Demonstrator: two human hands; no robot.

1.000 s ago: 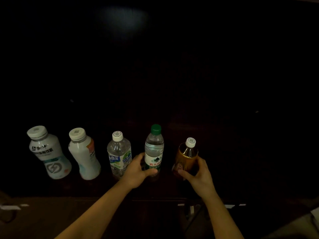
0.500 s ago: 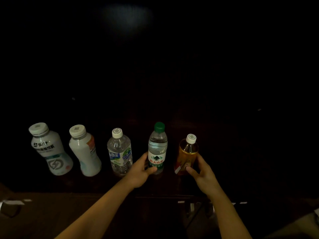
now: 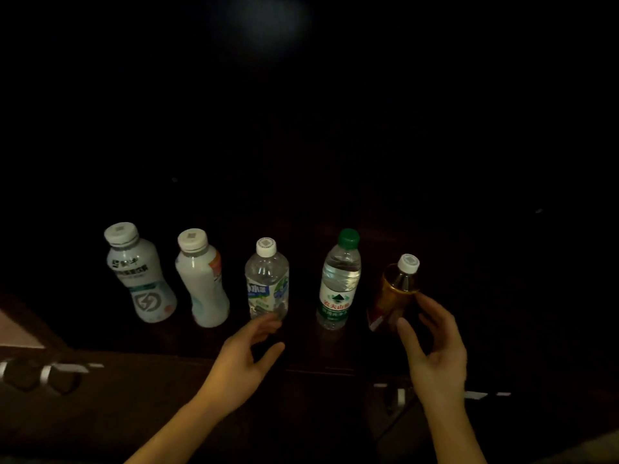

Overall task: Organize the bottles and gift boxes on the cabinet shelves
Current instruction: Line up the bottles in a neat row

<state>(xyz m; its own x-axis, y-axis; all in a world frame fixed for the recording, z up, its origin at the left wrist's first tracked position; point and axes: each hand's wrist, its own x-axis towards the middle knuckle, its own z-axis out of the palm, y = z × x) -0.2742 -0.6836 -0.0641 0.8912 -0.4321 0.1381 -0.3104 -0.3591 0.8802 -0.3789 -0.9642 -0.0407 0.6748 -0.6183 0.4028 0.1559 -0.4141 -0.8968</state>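
Observation:
Several bottles stand in a row on a dark shelf [image 3: 335,216]. From the left: a white bottle with dark lettering [image 3: 140,272], a white bottle with an orange patch [image 3: 202,279], a clear water bottle with a white cap [image 3: 267,279], a green-capped water bottle [image 3: 339,279] and an amber tea bottle [image 3: 397,289]. My left hand [image 3: 246,356] hovers open in front of the two water bottles, holding nothing. My right hand [image 3: 435,346] is open just right of the tea bottle, fingers apart and off it. No gift boxes show.
The scene is very dark; the back of the shelf is black. The shelf's front edge [image 3: 318,370] runs just below the bottles. A pale patch [image 3: 16,333] and small light marks [image 3: 50,373] lie at the lower left.
Both hands have let go: the left came off the green-capped bottle, the right off the tea bottle, and both drew back toward me. The bottles stay upright.

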